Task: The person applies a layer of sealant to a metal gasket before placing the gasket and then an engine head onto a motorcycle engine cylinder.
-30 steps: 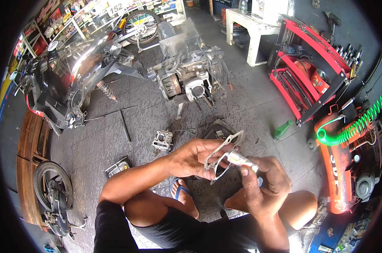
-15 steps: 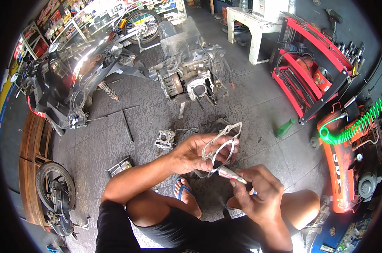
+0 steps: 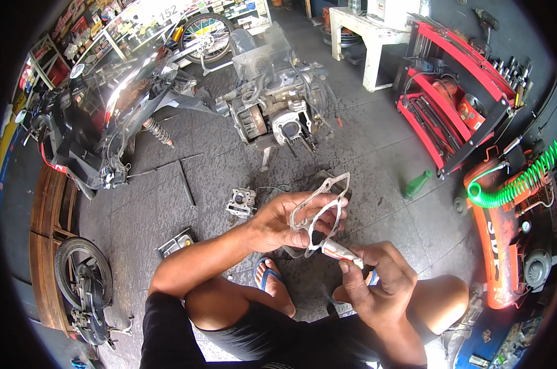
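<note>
My left hand (image 3: pixel 278 222) is closed on thin metal gaskets (image 3: pixel 318 216), held up in front of my knees with their open loops tilted toward me. One loop has a whitish face, and another, duller outline shows behind it. In my right hand (image 3: pixel 383 286) a small silver squeeze tube (image 3: pixel 339 251) with red marking is pinched between thumb and fingers. Its narrow end points left at the lower rim of the whitish loop; whether it touches I cannot tell. Beyond my left hand, a small metal cylinder head (image 3: pixel 241 202) lies on the floor.
A partly dismantled engine (image 3: pixel 272 107) stands ahead. Stripped scooter bodywork (image 3: pixel 88 132) is at left, above a wooden bench (image 3: pixel 42 252) and wheel (image 3: pixel 82 270). To the right are a green bottle (image 3: pixel 418 183), a red tool cart (image 3: pixel 463 120) and an orange compressor (image 3: pixel 500 258).
The tube and my right hand have shifted slightly right and down, and the tube has turned a little. The gaskets have moved slightly left, still in my left hand.
</note>
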Motion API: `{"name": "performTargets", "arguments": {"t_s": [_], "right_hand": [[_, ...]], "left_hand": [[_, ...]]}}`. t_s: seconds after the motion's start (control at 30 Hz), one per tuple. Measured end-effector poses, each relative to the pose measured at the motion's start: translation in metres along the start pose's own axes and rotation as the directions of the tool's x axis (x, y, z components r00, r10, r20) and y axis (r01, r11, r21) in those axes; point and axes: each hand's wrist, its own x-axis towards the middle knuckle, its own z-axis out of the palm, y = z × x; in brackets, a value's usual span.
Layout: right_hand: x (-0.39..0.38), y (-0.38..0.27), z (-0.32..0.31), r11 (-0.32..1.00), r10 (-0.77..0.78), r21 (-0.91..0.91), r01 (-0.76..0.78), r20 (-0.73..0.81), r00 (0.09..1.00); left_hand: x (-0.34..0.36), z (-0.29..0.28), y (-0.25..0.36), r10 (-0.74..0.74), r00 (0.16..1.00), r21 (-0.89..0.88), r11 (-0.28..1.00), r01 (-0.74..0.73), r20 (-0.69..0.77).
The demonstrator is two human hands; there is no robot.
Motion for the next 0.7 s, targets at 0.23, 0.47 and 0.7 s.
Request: {"name": "performTargets", "arguments": {"t_s": [0.23,0.47,0.7], "right_hand": [[0.000,0.011,0.005,0.964,-0.261,0.080,0.255,0.064,0.963],[-0.005,0.009,0.005,0.988,-0.103,0.120,0.099,0.026,0.994],[-0.009,0.010,0.006,0.996,0.026,0.079,-0.028,0.021,0.999]], "left_hand": [[0.001,-0.002,0.000,-0.015,1.000,0.016,1.000,0.015,0.016],[0.000,-0.001,0.002,-0.032,0.999,0.009,0.999,0.032,0.010],[-0.002,-0.003,-0.002,0.011,1.000,-0.001,1.000,-0.011,0.006]]}}
